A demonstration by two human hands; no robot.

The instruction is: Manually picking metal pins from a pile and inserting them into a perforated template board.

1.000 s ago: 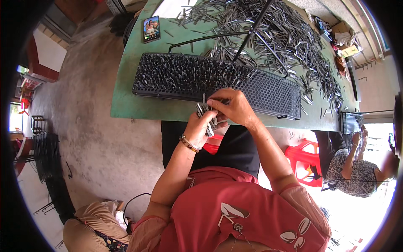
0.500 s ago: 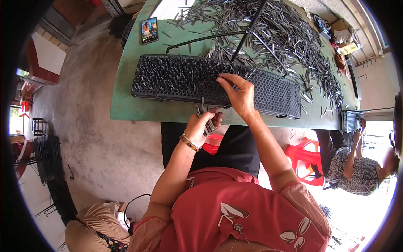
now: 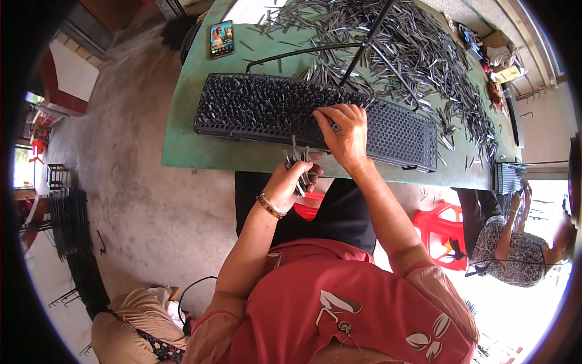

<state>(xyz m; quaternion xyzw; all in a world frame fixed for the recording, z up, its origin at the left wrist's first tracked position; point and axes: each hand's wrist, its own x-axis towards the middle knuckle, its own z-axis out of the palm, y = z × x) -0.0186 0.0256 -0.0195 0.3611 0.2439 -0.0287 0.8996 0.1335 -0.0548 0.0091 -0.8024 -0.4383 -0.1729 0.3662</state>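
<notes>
My left hand (image 3: 285, 183) is closed round a bunch of thin grey metal strips (image 3: 296, 159), held upright just off the table's front edge. A long black perforated rack (image 3: 403, 138) lies across the near side of the green table. Short dark strips (image 3: 248, 102) stand packed in its left and middle holes, while the right part shows bare holes. My right hand (image 3: 345, 134) rests over the rack's middle, thumb and forefinger pinched at the edge of the filled area. A small bluish-grey bit shows beneath its fingers. What the fingertips grip is hidden.
A big heap of loose dark strips (image 3: 418, 57) covers the far table behind the rack's black wire frame (image 3: 303, 50). A phone (image 3: 222, 40) lies at the back left. Red stools (image 3: 441, 233) stand at right, near another person (image 3: 515, 249). Someone else sits at lower left.
My right hand stays at nearly the same place on the rack, its fingers more bunched. The strips in my left hand now stand more upright and fanned. The view has shifted slightly.
</notes>
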